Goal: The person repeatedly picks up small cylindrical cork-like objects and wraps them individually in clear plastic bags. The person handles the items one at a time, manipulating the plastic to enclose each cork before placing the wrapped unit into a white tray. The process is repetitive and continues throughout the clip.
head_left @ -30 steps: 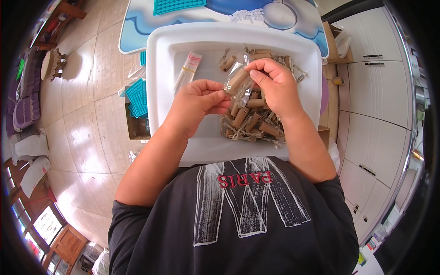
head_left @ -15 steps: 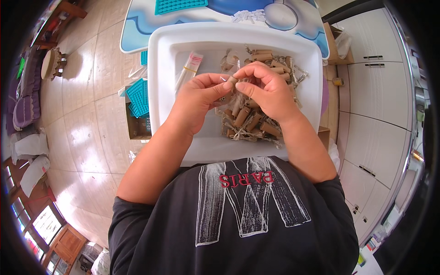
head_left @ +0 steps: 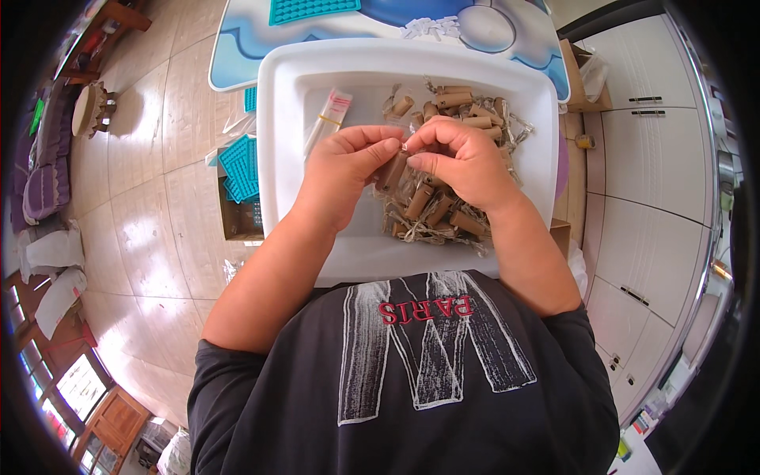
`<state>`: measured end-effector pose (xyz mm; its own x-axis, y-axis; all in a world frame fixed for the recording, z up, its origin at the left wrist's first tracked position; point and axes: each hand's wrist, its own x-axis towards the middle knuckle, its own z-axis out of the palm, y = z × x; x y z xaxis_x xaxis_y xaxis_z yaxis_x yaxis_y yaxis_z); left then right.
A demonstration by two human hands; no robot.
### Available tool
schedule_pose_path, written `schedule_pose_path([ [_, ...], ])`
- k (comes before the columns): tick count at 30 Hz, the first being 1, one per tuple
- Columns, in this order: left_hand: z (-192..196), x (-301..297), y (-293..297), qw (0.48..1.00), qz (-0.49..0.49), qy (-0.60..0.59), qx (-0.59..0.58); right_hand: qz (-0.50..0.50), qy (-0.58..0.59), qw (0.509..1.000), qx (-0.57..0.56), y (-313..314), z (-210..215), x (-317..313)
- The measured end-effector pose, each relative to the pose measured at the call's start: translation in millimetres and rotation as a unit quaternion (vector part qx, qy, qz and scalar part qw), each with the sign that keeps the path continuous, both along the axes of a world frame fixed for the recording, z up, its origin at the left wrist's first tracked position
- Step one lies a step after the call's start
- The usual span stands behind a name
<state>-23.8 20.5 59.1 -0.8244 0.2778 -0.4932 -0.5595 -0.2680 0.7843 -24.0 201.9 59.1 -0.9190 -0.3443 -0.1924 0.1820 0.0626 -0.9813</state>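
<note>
Over a white plastic tub (head_left: 273, 170), my two hands meet fingertip to fingertip. My left hand (head_left: 346, 162) pinches the top of a small clear plastic bag (head_left: 398, 184) between thumb and forefinger. Inside or just behind that film a brown cardboard-like cylinder (head_left: 389, 171) slants below the fingertips. My right hand (head_left: 467, 165) is closed in a pinch at the bag's upper edge, where a small shiny bit shows. Beneath the hands lies a heap of brown cylinders (head_left: 418, 203) with pale cords, several in clear wrapping.
A bundle of clear bags with a pink strip (head_left: 328, 115) lies at the tub's left. Behind stands a blue-and-white table (head_left: 380, 22) with a teal mould (head_left: 313, 9) and white pieces (head_left: 430, 28). A cardboard box with teal moulds (head_left: 240, 170) is left; white cabinets (head_left: 653, 158) stand right.
The brown piece between the fingertips has dropped lower, and its cylinder now shows below my left fingers. My fingertips have shifted to the top of the bag.
</note>
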Motion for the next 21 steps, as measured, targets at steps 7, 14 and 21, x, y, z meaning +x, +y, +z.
schedule_pose_path([
  [7,0,2,2,0.999,0.02,0.012,-0.022,-0.179,0.357,0.893,0.208,-6,8,-1],
  [14,-1,11,11,0.996,-0.004,0.076,-0.05,-0.14,0.455,0.842,0.256,-22,-3,-3],
  [21,1,14,12,0.991,-0.021,0.108,-0.076,-0.246,0.21,0.945,0.046,-16,-14,-6],
])
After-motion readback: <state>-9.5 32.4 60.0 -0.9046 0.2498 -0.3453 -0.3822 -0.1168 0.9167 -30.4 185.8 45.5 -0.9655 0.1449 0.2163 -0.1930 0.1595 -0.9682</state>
